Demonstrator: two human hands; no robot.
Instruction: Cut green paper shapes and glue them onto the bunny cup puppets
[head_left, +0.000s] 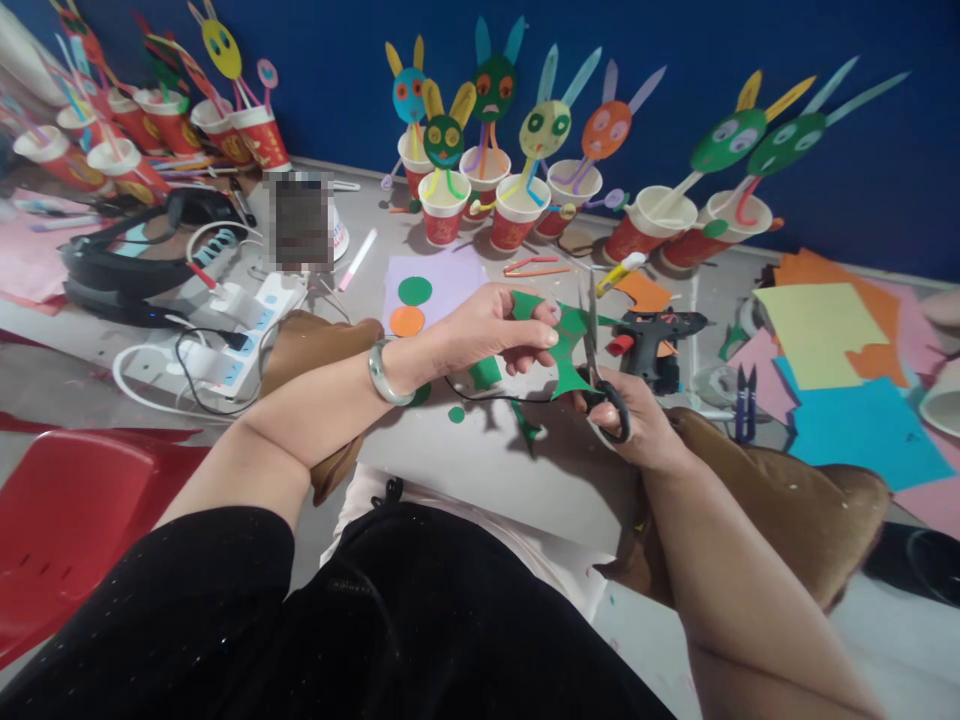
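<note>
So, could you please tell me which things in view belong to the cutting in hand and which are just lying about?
In the cutting:
- scissors, in the right hand
- green paper, in the left hand

Apparently lying about:
- glue gun
- power strip
- blue paper

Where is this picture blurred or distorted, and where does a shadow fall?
Head view throughout: far-left cups look soft and slanted; a pixelated block covers a patch near the power strip; a shadow falls on the table below the right hand.
</note>
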